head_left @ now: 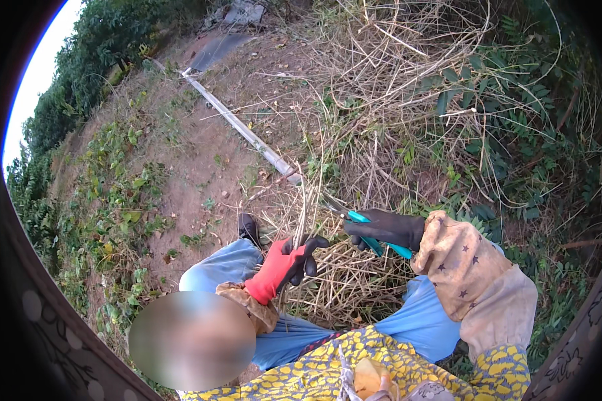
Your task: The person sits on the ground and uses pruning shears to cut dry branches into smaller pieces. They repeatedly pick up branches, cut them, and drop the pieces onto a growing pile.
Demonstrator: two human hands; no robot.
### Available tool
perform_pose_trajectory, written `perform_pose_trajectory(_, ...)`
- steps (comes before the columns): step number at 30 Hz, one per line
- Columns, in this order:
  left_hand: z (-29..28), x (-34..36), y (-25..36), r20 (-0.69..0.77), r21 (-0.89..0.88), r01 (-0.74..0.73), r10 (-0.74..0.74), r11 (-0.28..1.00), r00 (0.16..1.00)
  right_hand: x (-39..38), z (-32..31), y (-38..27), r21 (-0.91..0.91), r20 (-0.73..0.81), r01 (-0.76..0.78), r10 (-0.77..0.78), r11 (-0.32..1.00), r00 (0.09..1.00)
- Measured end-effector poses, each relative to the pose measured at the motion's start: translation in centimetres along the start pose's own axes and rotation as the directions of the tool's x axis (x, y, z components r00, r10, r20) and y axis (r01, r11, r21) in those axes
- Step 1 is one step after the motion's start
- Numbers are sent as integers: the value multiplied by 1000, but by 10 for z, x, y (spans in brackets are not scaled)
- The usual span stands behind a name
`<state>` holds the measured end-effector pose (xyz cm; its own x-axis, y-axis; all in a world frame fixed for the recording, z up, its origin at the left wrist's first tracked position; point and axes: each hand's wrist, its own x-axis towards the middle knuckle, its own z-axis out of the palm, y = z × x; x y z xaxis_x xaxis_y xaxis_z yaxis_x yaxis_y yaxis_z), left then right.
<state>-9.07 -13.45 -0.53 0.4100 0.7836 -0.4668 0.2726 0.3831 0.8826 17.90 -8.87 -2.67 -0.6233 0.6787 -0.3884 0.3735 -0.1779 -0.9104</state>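
Note:
My left hand (282,269), in a red and black glove, is closed round a small bunch of thin dry stalks (306,208) that points up and away from me. My right hand (389,228), in a black glove, grips pruning shears (398,250) with teal handles. Their blades point left, close beside the bunch; whether they touch it I cannot tell. Below and between both hands lies a pile of short dry stem pieces (346,275), between my knees.
A long pale pole (237,123) lies slanting across the bare soil ahead. Tangled dry stems (408,100) heap up at the far right, with green leafy plants (481,87) among them. Low plants (124,214) cover the left slope. A dark flat sheet (221,51) lies far off.

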Motion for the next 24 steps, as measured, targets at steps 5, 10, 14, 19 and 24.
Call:
perform_pose_trajectory(5, 1, -6, -12, 106, 1, 50, -50, 999, 993, 2, 10, -18, 49, 36, -23, 22, 999, 999)
perform_pose_trajectory(10, -7, -23, 4, 128, 101, 132, -145, 986, 981, -2, 18, -10, 59, 44, -163, 160, 985, 986)
perform_pose_trajectory(14, -31, -22, 1, 67, 163, 139, -152, 977, 986, -14, 25, -5, 53, 24, -197, 196, 979, 980)
perform_pose_trajectory(19, -72, 4, 14, -283, 69, -59, 76, 996, 956, -30, 21, 13, -76, 152, -65, 76, 995, 986)
perform_pose_trajectory(24, -122, 108, 1, -400, 162, -103, 160, 982, 903, -49, 21, 17, -328, 173, 51, 7, 943, 985)
